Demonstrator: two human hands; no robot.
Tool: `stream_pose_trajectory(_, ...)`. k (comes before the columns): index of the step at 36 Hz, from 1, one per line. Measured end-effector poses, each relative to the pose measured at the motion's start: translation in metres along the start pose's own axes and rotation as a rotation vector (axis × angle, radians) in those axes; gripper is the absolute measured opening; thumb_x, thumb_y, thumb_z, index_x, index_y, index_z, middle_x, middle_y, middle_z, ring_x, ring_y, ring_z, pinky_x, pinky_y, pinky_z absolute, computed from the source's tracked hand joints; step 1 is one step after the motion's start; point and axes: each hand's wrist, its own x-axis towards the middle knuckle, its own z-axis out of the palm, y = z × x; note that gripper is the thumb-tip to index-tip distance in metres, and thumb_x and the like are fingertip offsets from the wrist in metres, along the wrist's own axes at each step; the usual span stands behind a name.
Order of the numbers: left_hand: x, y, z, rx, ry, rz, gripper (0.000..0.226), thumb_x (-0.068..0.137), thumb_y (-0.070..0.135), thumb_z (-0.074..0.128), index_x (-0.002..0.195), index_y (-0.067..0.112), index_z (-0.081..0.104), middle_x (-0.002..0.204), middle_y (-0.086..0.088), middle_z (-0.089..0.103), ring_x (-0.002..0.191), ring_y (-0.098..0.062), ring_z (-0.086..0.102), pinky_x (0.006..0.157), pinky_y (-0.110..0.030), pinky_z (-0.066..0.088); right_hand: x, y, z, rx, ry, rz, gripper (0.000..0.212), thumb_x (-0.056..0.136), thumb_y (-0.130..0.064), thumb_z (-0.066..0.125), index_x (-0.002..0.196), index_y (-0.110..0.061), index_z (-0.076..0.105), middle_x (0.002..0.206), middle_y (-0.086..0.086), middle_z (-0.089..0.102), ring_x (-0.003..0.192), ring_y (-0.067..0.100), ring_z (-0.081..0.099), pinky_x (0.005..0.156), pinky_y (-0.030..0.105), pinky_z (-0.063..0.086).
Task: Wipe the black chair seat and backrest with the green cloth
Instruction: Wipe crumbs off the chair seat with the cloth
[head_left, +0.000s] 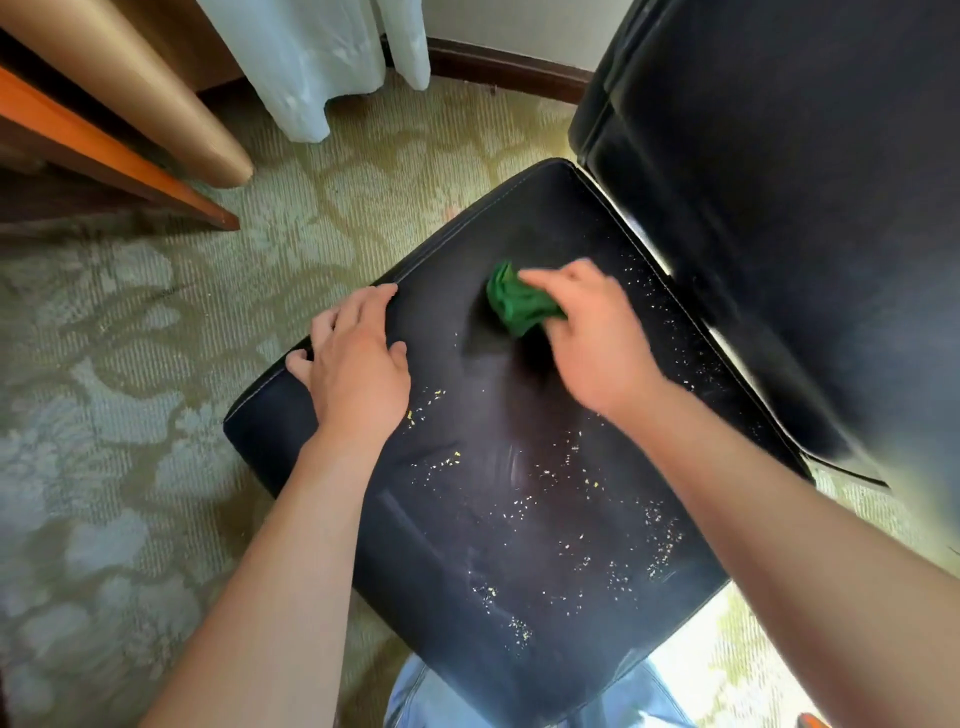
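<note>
- Seat (519, 493) of black chair carries pale crumbs over its middle and near half; backrest (779, 208) stands at right
- Right hand (592, 332) grips bunched green cloth (517, 304) on far part of seat; left hand (358, 364) lies flat, fingers straight, on left edge
- Advice: keep left hand bracing; flatten cloth; sweep crumbs in overlapping strokes toward one edge; backrest after

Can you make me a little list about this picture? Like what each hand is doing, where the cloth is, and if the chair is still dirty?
left hand: open, resting flat on the seat's left edge
right hand: grips the green cloth
cloth spot: bunched up, on the seat near the backrest
dirt: pale crumbs scattered over much of the seat
floor: patterned green carpet
</note>
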Motion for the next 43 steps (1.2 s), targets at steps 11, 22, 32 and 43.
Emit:
stream_pose_trajectory(11,-0.004,-0.022,-0.002,0.027,-0.024,0.121,0.054,0.098,0.010,0.052,0.146,0.036,0.049,0.163,0.016,0.028,0.144,-0.011,0.026,0.100,-0.040,0.023,0.039,-0.020,0.019,-0.118,-0.038,0.124,0.058,0.086,0.001,0.043,0.132,-0.033,0.057,0.122,-0.001,0.047,0.101,0.024,0.036,0.082,0.043,0.050)
stream_pose_trajectory(22,-0.006,-0.020,-0.008,0.035,-0.076,0.079,0.058,0.099,0.008,0.050,0.147,0.038,0.047,0.164,0.016,0.026,0.145,-0.009,0.022,0.092,-0.035,0.020,-0.034,-0.030,0.039,-0.281,-0.373,-0.253,0.046,0.089,-0.009,0.049,0.123,-0.038,0.060,0.115,-0.005,0.047,0.102,0.025,0.040,0.063,0.033,0.040)
stream_pose_trajectory(32,-0.003,0.009,-0.020,0.105,-0.152,0.041,0.055,0.097,0.021,0.054,0.149,0.031,0.040,0.164,0.005,0.027,0.145,-0.022,0.025,0.105,-0.050,0.028,-0.044,0.019,-0.010,-0.134,0.038,-0.050,0.060,0.080,-0.007,0.029,0.126,-0.029,0.062,0.116,-0.006,0.056,0.101,0.025,0.044,0.071,0.046,0.054)
stream_pose_trajectory(43,0.004,0.042,-0.003,0.185,-0.162,0.152,0.068,0.097,0.035,0.059,0.156,0.042,0.025,0.163,0.000,0.018,0.145,-0.027,0.018,0.109,-0.056,0.030,0.025,0.044,-0.016,0.094,0.416,0.534,0.058,0.089,0.000,0.042,0.140,-0.027,0.049,0.142,0.005,0.049,0.127,0.035,0.045,0.099,0.039,0.040)
